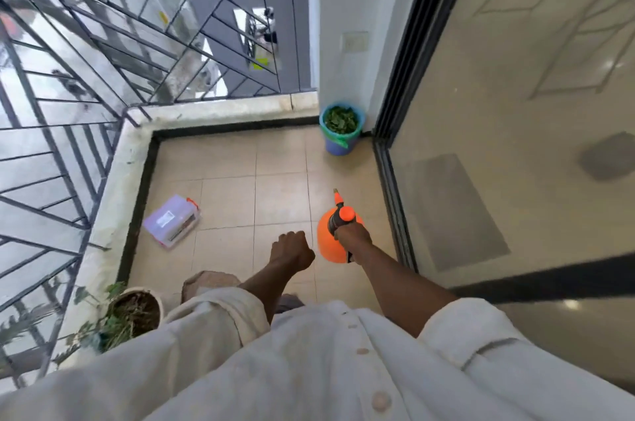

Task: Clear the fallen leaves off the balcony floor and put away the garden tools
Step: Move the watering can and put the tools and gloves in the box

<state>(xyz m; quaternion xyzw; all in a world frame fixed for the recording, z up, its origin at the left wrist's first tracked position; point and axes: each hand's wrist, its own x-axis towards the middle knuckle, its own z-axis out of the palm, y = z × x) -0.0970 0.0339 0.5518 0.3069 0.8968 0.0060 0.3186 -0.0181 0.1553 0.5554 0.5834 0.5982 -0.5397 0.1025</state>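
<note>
Beige floor tiles [226, 200] lie under me; black railing [86, 52] at ten o'clock, white wall [350, 8] at twelve, glass sliding door [515, 111] at two.

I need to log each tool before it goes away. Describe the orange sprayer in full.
The orange pressure sprayer has a round, glossy, plastic-looking tank, a dark pump neck with an orange knob on top, and a short orange wand ending in a brass-coloured nozzle that points away from the person. The right hand grips its handle, holding it upright over the tiled floor near the sliding door track. Whether it touches the floor cannot be told.
</note>
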